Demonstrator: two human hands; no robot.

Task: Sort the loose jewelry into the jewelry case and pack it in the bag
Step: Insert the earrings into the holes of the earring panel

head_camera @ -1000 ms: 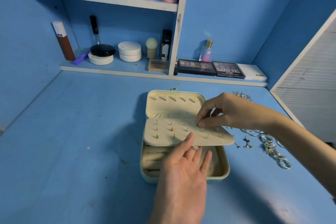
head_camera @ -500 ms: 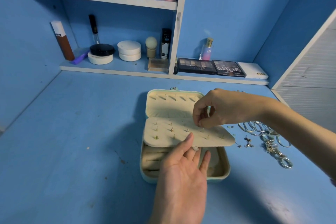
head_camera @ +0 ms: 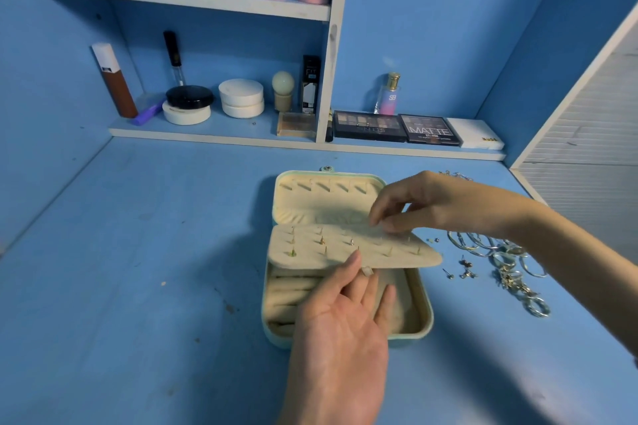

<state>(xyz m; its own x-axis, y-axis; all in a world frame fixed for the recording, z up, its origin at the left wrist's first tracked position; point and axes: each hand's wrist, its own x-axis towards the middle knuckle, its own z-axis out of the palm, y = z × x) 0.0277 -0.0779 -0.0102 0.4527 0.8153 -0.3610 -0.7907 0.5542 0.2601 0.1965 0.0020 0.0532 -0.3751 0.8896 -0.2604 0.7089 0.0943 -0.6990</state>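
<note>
From the head camera, the case (head_camera: 426, 317) lay open in the middle of the bench (head_camera: 155, 269), with its lid (head_camera: 328, 203) folded back toward the shelf (head_camera: 214, 134). And there was the panel (head_camera: 331, 245), lifted off the lower tray and hanging tilted across the middle of the case. A scatter of earrings (head_camera: 321, 241) was pinned through it in rows, posts sticking up.

The left hand (head_camera: 341, 331) came in from below, palm up. Its thumb lay on top of the panel's near edge and its fingers reached beneath, so it was pinching the panel and propping it up. The right hand (head_camera: 431, 203) reached in from the right, knuckles high. Its fingertips were drawn together right at the panel's far edge, by the lid. Whether they held anything was too small to make out, so I could not tell.

Off to the right, the loose pieces sat on the bench, apart from the case. A few studs (head_camera: 464, 269) lay nearest it, and a tangle of silver hoops (head_camera: 483, 245) ran partly under the right forearm.

Along the shelf, two dark palettes (head_camera: 369, 126) lay flat.
</note>
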